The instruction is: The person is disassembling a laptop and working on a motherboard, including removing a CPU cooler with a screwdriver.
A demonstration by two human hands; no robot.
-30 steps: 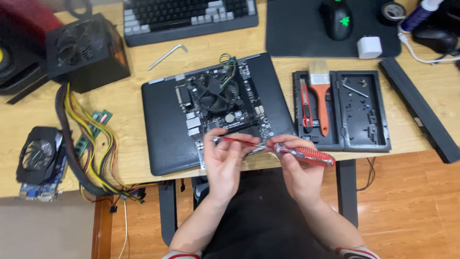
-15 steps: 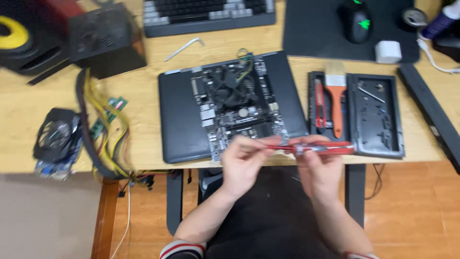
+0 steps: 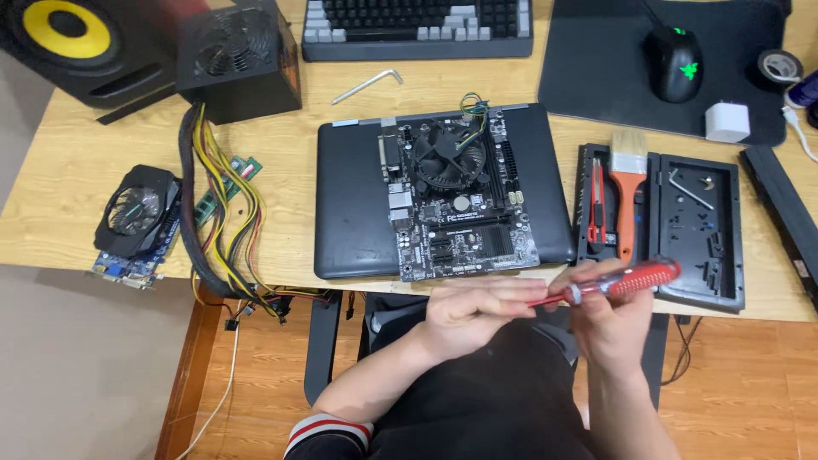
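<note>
A red-handled screwdriver [image 3: 635, 278] is held level just off the desk's front edge. My right hand [image 3: 609, 324] grips its handle. My left hand [image 3: 473, 311] pinches the shaft end at the left. Just beyond the hands, a motherboard [image 3: 456, 196] with a round cooler fan lies on a closed black laptop [image 3: 354, 200].
An open black tool case [image 3: 699, 230] with an orange-handled brush [image 3: 628, 192] sits at right. At left lie a power supply [image 3: 243, 60] with a cable bundle [image 3: 221, 213], a graphics card [image 3: 136, 217] and a speaker [image 3: 68, 38]. A keyboard [image 3: 417, 25], hex key [image 3: 368, 85], mouse [image 3: 676, 64] and mouse pad are behind.
The view has shifted, so the desk appears further right and lower in frame. Both hands stay together on the screwdriver, whose handle now tilts slightly upward at the right.
</note>
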